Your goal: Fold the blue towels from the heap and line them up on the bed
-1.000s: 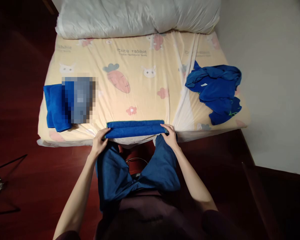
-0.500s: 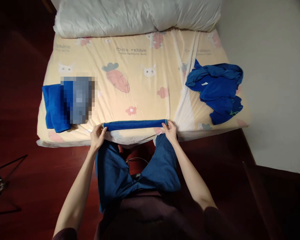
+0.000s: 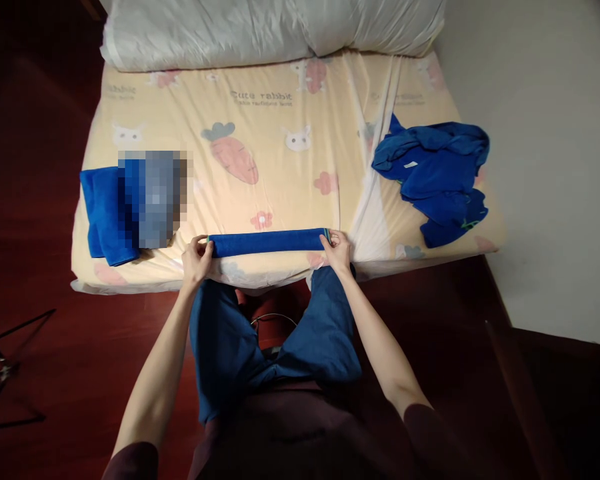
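Note:
A blue towel (image 3: pixel 267 243) with green edging, folded into a long narrow strip, lies along the near edge of the bed. My left hand (image 3: pixel 198 260) pinches its left end between thumb and fingers. At the other end, my right hand (image 3: pixel 337 251) grips the right end the same way. Further left on the sheet is a folded blue cloth (image 3: pixel 100 213), partly covered by a pixelated patch. To the right lies a crumpled heap of blue cloth (image 3: pixel 435 177) with a small white label and green edging.
The bed wears a yellow sheet (image 3: pixel 265 153) printed with rabbits and carrots. A rolled pale quilt (image 3: pixel 275 30) spans its far side. The wall (image 3: pixel 540 167) borders the right side. Thin dark stand legs (image 3: pixel 5 370) rest on the floor at left.
Both hands have raised and turned the strip slightly, so more of its broad blue face shows. Its far edge sits a little further up the sheet.

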Tool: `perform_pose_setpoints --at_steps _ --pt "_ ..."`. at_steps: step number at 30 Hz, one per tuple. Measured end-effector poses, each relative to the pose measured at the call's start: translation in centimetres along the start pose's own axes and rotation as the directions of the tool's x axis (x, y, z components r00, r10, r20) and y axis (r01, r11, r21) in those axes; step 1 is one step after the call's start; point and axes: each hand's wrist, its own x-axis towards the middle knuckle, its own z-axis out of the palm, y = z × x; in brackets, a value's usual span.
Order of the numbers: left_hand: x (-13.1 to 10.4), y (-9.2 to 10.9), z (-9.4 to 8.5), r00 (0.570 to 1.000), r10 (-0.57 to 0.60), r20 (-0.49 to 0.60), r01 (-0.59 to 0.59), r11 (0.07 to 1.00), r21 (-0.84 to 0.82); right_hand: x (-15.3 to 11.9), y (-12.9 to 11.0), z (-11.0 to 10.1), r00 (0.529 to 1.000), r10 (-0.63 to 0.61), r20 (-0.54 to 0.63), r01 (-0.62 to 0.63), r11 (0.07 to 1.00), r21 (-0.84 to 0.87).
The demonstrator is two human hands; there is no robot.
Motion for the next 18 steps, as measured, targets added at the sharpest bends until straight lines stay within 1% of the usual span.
perform_pose_setpoints --at_steps 3,4,7,8,9,10,11,12,14,15,16,17,18 --pt "0.1 0.2 0.1 0.999 0.039 -0.019 -0.036 0.994 0.104 0.0 -0.2 -0.1 1.000 0.006 -0.004 -0.006 0.994 -0.112" --pt "0.0 0.5 0.1 0.997 0.061 -0.037 -0.055 0.988 0.144 -0.1 -0.5 -0.1 1.000 -0.010 -0.007 0.008 0.987 -0.162" --pt "-0.9 2.2 0.4 0.980 0.177 -0.092 -0.153 0.962 0.228 -0.9 -2.2 0.1 0.991 -0.131 -0.029 0.115 0.944 -0.308" --pt "-1.4 3.1 0.7 0.969 0.231 -0.084 -0.206 0.951 0.231 -1.3 -3.1 0.5 0.984 -0.179 -0.013 0.164 0.926 -0.339" --pt "-1.9 4.1 1.1 0.956 0.288 -0.051 -0.271 0.937 0.220 -1.9 -4.2 1.0 0.974 -0.224 0.027 0.219 0.910 -0.352" --pt "-2.3 5.1 1.5 0.939 0.344 0.007 -0.338 0.920 0.198 -2.4 -5.2 1.7 0.959 -0.266 0.095 0.282 0.894 -0.349" --pt "-2.8 6.0 2.1 0.915 0.395 0.077 -0.402 0.900 0.169 -3.0 -6.3 2.5 0.935 -0.305 0.181 0.350 0.876 -0.333" --pt "-3.2 6.9 2.8 0.887 0.437 0.149 -0.456 0.879 0.140 -3.5 -7.2 3.5 0.898 -0.342 0.277 0.420 0.853 -0.309" --pt "-3.8 7.9 4.1 0.838 0.482 0.255 -0.517 0.850 0.095 -4.4 -8.5 5.3 0.803 -0.392 0.450 0.539 0.800 -0.263" --pt "-4.0 8.0 4.7 0.827 0.486 0.283 -0.526 0.846 0.084 -4.7 -8.8 6.1 0.760 -0.400 0.512 0.578 0.776 -0.252" --pt "-4.1 7.9 5.1 0.826 0.482 0.293 -0.524 0.848 0.082 -4.9 -8.8 6.6 0.730 -0.399 0.555 0.605 0.756 -0.252" --pt "-4.1 7.5 5.3 0.831 0.472 0.294 -0.515 0.853 0.086 -5.0 -8.5 7.0 0.714 -0.394 0.579 0.620 0.740 -0.261" --pt "-4.1 6.9 5.4 0.840 0.459 0.288 -0.502 0.860 0.093 -4.9 -8.0 7.0 0.709 -0.385 0.591 0.627 0.729 -0.276"
